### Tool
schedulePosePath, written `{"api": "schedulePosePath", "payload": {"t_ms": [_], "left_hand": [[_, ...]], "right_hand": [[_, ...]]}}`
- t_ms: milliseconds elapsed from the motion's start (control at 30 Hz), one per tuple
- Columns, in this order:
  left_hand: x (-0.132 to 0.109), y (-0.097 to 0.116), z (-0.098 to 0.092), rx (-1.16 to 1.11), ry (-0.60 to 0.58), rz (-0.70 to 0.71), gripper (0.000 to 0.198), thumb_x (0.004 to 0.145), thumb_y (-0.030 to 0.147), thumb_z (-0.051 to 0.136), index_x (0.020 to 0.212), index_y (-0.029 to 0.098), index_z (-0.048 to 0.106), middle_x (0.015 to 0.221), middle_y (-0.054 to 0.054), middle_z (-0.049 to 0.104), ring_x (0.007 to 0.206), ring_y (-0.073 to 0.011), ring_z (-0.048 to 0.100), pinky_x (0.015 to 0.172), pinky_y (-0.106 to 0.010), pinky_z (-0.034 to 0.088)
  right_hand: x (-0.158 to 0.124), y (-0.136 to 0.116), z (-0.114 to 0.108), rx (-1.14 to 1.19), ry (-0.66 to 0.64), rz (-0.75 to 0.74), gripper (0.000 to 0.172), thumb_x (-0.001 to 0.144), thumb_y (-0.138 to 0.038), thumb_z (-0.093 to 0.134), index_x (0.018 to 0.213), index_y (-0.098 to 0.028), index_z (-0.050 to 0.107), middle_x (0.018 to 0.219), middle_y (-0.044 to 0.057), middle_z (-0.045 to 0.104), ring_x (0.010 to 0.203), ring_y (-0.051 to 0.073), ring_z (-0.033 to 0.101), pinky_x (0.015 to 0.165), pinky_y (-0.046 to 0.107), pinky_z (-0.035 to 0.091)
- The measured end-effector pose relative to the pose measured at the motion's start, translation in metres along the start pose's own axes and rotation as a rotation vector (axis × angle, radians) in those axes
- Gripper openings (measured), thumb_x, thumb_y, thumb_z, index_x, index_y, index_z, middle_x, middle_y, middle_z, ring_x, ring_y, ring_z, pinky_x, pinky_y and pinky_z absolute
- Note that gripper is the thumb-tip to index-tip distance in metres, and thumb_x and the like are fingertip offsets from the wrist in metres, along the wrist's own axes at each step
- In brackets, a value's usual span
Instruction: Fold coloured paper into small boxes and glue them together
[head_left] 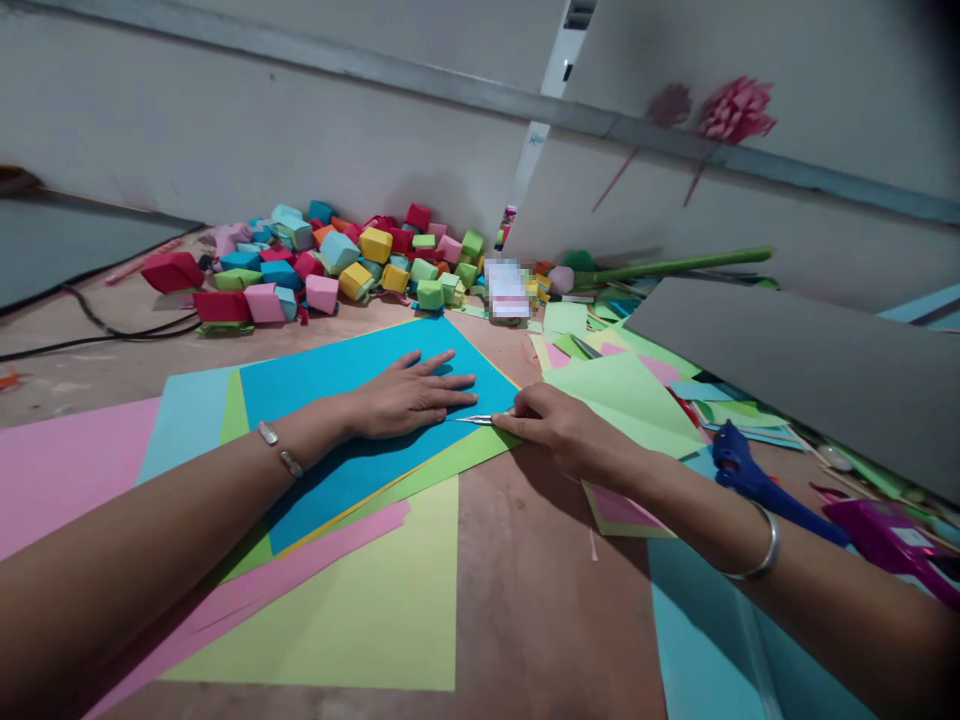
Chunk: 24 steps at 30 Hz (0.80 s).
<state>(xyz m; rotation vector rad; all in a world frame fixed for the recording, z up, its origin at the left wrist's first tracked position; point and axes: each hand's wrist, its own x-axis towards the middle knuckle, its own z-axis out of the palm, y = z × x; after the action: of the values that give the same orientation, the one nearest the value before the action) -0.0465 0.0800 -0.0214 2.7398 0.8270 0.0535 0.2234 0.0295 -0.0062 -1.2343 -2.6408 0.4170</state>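
A blue paper sheet (322, 375) lies at an angle on a stack, with thin yellow and green edges showing beneath it. My left hand (409, 395) rests flat on this sheet, fingers spread and pointing right. Near the sheet's right corner, my right hand (551, 425) is closed around a slim, pointed metal tool (476, 420). Its tip points left, just below my left fingertips, at the blue surface. The handle is hidden in my fist, so its exact kind cannot be made out.
Many coloured paper cubes (345, 250) are heaped along the wall. Pink paper (75, 450) and a pale yellow sheet (390, 600) lie near the stack. To the right are green paper (622, 390), a blue glue gun (765, 485), a magenta object (885, 535) and a grey board (795, 370).
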Motion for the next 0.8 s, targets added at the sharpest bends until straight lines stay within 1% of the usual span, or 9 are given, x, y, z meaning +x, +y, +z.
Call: {"api": "schedulePosePath", "payload": {"t_ms": [67, 133, 267, 400, 567, 667, 700, 733, 800], "left_hand": [[0.0, -0.001, 0.001, -0.008, 0.007, 0.011, 0.045, 0.102, 0.045, 0.028, 0.147, 0.043, 0.032, 0.16, 0.01, 0.022, 0.15, -0.0271, 0.0, 0.116, -0.057, 0.001], [0.0, -0.001, 0.002, -0.015, 0.012, 0.017, 0.045, 0.102, 0.046, 0.028, 0.146, 0.043, 0.032, 0.16, 0.01, 0.022, 0.15, -0.0272, 0.0, 0.116, -0.057, 0.001], [0.0, -0.003, 0.003, -0.025, 0.017, 0.026, 0.044, 0.102, 0.044, 0.029, 0.146, 0.043, 0.033, 0.16, 0.009, 0.022, 0.15, -0.0273, -0.001, 0.115, -0.058, 0.0], [0.0, -0.004, 0.003, -0.039, 0.025, 0.029, 0.044, 0.102, 0.042, 0.031, 0.146, 0.041, 0.034, 0.16, 0.007, 0.023, 0.15, -0.0286, 0.0, 0.114, -0.06, 0.002], [0.0, -0.005, 0.005, -0.03, 0.047, 0.043, 0.044, 0.102, 0.042, 0.031, 0.146, 0.04, 0.035, 0.159, 0.005, 0.026, 0.15, -0.0295, 0.003, 0.115, -0.061, 0.004], [0.001, -0.004, 0.006, -0.029, 0.104, 0.047, 0.046, 0.101, 0.039, 0.037, 0.147, 0.039, 0.033, 0.16, 0.003, 0.023, 0.15, -0.0297, 0.003, 0.114, -0.061, 0.007], [0.0, -0.003, 0.005, -0.027, 0.146, 0.039, 0.047, 0.099, 0.035, 0.041, 0.146, 0.038, 0.036, 0.16, 0.002, 0.024, 0.15, -0.0297, 0.005, 0.115, -0.06, 0.009], [-0.001, -0.001, 0.003, -0.018, 0.193, 0.036, 0.045, 0.098, 0.031, 0.045, 0.142, 0.036, 0.042, 0.16, 0.001, 0.027, 0.149, -0.0298, 0.008, 0.115, -0.06, 0.012], [-0.007, 0.001, -0.005, 0.034, 0.266, 0.059, 0.035, 0.093, 0.022, 0.052, 0.125, 0.031, 0.06, 0.154, -0.002, 0.039, 0.148, -0.0301, 0.016, 0.115, -0.058, 0.016]], "right_hand": [[0.002, 0.002, 0.004, -0.13, -0.01, -0.117, 0.031, 0.096, -0.032, 0.043, 0.116, -0.021, 0.063, 0.097, 0.011, 0.059, 0.084, 0.024, 0.051, 0.072, 0.038, 0.041], [0.003, 0.002, 0.006, -0.232, -0.025, -0.199, 0.035, 0.097, -0.026, 0.04, 0.125, -0.02, 0.06, 0.1, 0.013, 0.059, 0.087, 0.025, 0.051, 0.075, 0.039, 0.041], [0.006, -0.003, 0.007, -0.338, -0.023, -0.266, 0.039, 0.098, -0.021, 0.036, 0.129, -0.016, 0.06, 0.1, 0.016, 0.059, 0.088, 0.026, 0.051, 0.074, 0.038, 0.041], [0.01, -0.012, 0.008, -0.359, -0.029, -0.275, 0.041, 0.099, -0.02, 0.033, 0.129, -0.016, 0.06, 0.095, 0.015, 0.059, 0.085, 0.025, 0.05, 0.072, 0.038, 0.039], [0.014, -0.02, 0.009, -0.264, -0.028, -0.237, 0.037, 0.1, -0.025, 0.034, 0.12, -0.018, 0.064, 0.091, 0.011, 0.057, 0.079, 0.022, 0.047, 0.069, 0.035, 0.034], [0.017, -0.022, 0.011, -0.199, -0.035, -0.181, 0.035, 0.099, -0.029, 0.037, 0.117, -0.018, 0.066, 0.087, 0.009, 0.055, 0.075, 0.02, 0.045, 0.066, 0.033, 0.033], [0.017, -0.022, 0.012, -0.181, -0.032, -0.166, 0.034, 0.099, -0.029, 0.038, 0.116, -0.019, 0.066, 0.087, 0.009, 0.055, 0.074, 0.02, 0.044, 0.066, 0.033, 0.032], [0.018, -0.021, 0.012, -0.173, -0.027, -0.158, 0.034, 0.099, -0.029, 0.039, 0.117, -0.019, 0.066, 0.086, 0.008, 0.055, 0.073, 0.019, 0.043, 0.065, 0.032, 0.032], [0.018, -0.019, 0.014, -0.196, -0.027, -0.18, 0.035, 0.098, -0.027, 0.039, 0.12, -0.02, 0.065, 0.084, 0.008, 0.055, 0.072, 0.019, 0.042, 0.063, 0.032, 0.029]]}}
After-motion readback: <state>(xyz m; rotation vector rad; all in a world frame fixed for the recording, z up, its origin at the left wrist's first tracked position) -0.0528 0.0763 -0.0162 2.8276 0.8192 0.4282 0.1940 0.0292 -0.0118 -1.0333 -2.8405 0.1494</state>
